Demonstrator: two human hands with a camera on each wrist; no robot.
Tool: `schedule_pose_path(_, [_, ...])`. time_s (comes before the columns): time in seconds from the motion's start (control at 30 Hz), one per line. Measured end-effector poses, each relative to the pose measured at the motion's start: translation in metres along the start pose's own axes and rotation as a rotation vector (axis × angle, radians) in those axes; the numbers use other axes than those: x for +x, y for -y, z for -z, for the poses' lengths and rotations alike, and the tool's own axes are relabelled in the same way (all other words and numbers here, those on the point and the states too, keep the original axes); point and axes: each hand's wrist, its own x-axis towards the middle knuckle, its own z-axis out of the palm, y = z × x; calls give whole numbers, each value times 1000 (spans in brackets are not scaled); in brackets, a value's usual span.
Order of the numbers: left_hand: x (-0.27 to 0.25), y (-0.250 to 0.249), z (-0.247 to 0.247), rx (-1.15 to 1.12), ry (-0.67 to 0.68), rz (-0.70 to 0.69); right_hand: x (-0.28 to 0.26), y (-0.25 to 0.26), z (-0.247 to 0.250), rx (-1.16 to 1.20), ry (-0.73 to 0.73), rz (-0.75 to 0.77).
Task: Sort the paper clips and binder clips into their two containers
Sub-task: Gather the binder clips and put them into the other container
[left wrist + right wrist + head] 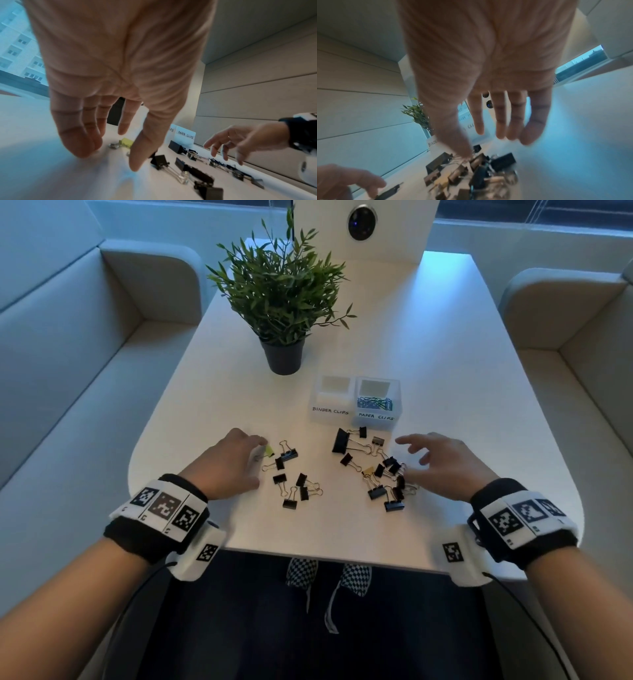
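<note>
Two clear boxes stand mid-table: the one labelled BINDER CLIPS (pixel 329 410) and, to its right, the one labelled PAPER CLIPS (pixel 376 416), which holds blue and green paper clips (pixel 375 402). Black binder clips lie in a left group (pixel 294 481) and a right group (pixel 387 477), with one large clip (pixel 340 441) near the boxes. My left hand (pixel 253 460) (pixel 109 152) reaches down with straight fingers around a yellow-green binder clip (pixel 270 450) (pixel 126 142) without gripping it. My right hand (pixel 411 457) (pixel 484 144) hovers spread over the right group, holding nothing.
A potted plant (pixel 284 292) stands behind the boxes at the table's centre-left. Upholstered benches flank the white table (pixel 205 405) on both sides. A white panel with a round lens (pixel 361 220) rises at the far end. The table's front edge (pixel 308 556) is just behind my wrists.
</note>
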Motion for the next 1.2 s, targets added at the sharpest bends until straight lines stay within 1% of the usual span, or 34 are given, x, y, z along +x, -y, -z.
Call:
schedule_pose_path(0.07, [2, 0, -2, -17, -8, -7, -5, 2, 0, -113, 162, -27])
schedule_pose_path(0.1, [4, -2, -3, -23, -20, -14, -7, 4, -2, -162, 216, -38])
schedule_pose_path(0.13, [6, -4, -4, -27, -36, -24, -8, 6, -6, -198, 237, -46])
schedule_pose_path(0.23, [11, -13, -7, -39, -62, -54, -8, 11, -18, -234, 198, -35])
schedule_pose_path(0.43, [17, -33, -14, -99, -52, -132, 3, 29, -32, -198, 158, 41])
schedule_pose_path(0.5, [16, -34, -12, -127, -18, -152, 6, 33, -30, -172, 165, 44])
schedule_pose_path(0.6, [9, -27, -6, -71, 74, -157, 12, 34, -22, -166, 166, 28])
schedule_pose_path(0.7, [4, -23, -5, 19, 145, -118, 18, 40, -22, -260, 160, 38])
schedule_pose_path(0.77, [8, -26, -9, 44, 165, -126, 22, 46, -27, -336, 154, 60])
schedule_pose_path(0.9, [20, -38, -16, 33, 135, -138, 29, 57, -34, -356, 144, 76])
schedule_pose_path(1.07, [29, -49, -21, -57, 70, -172, 33, 65, -37, -252, 157, 129])
schedule_pose_path(1.2, [30, -46, -20, -119, 0, -226, 31, 56, -27, -154, 162, 121])
